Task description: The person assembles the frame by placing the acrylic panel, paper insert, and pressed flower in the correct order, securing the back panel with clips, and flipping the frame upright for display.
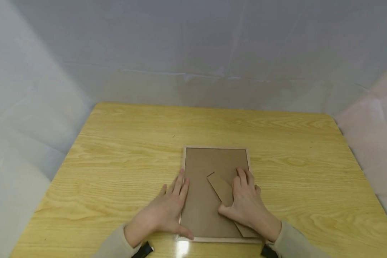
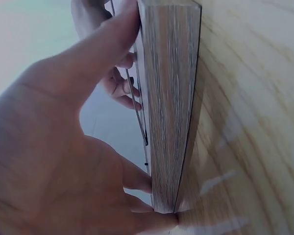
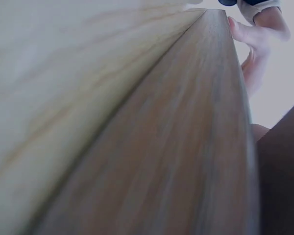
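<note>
A picture frame point(image 1: 209, 221) lies face down on the table, its brown backing board up and a thin wooden rim point(image 1: 222, 239) around it. A brown stand leg point(image 1: 220, 184) slants across the backing; in the left wrist view it tilts up off the board. My left hand point(image 1: 166, 211) touches the frame's left side with straight, spread fingers, its thumb at the near left corner. My right hand point(image 1: 246, 200) holds the stand leg, thumb at its left edge and bent fingers towards the frame's right rim. The palm hides part of the leg.
The wood-grain table point(image 1: 129, 150) extends on both sides of the frame and behind it. Pale sheeting point(image 1: 193, 46) hangs along the back and sides. Dark straps point(image 1: 143, 249) show near both sleeve cuffs.
</note>
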Demonstrator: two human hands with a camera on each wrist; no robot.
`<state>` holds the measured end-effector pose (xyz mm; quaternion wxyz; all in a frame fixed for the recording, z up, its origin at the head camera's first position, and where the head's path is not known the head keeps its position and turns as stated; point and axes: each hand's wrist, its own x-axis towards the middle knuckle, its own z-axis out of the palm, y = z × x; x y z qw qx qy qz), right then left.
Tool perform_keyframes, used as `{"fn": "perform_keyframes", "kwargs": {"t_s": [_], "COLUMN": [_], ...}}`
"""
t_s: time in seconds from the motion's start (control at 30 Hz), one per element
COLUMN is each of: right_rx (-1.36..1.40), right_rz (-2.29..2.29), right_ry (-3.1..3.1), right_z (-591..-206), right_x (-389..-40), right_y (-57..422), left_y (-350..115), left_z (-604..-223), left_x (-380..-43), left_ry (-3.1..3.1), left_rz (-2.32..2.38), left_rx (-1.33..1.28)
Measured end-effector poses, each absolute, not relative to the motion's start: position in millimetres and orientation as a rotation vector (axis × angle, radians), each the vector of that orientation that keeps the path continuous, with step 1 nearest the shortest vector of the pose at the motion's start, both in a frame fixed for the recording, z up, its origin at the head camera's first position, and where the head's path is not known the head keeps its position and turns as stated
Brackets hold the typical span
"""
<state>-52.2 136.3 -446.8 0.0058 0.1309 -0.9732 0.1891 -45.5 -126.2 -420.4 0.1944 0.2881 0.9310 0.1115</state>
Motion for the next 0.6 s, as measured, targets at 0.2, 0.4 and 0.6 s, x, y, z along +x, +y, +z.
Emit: {"fn": "perform_keyframes", "kwargs": {"t_s": [0.2, 0.4, 0.6], "right_rx": [0.393, 0.448, 0.601], "right_rz": [0.617, 0.672, 0.811], "right_ry": [-3.065, -3.059, -3.173], "right_z": [-452, -452, -443], "right_x": [-54, -54, -46], "right_y": [139, 144, 155], "left_y": [-121, -112, -109], "left_z": [-421, -427, -424], "left_x": [-43, -39, -38], "left_ry": [2.621, 2.662, 2.663], "left_rz": [0.321, 0.29, 0.268], "left_rx": [0.773, 0.725, 0.693]}}
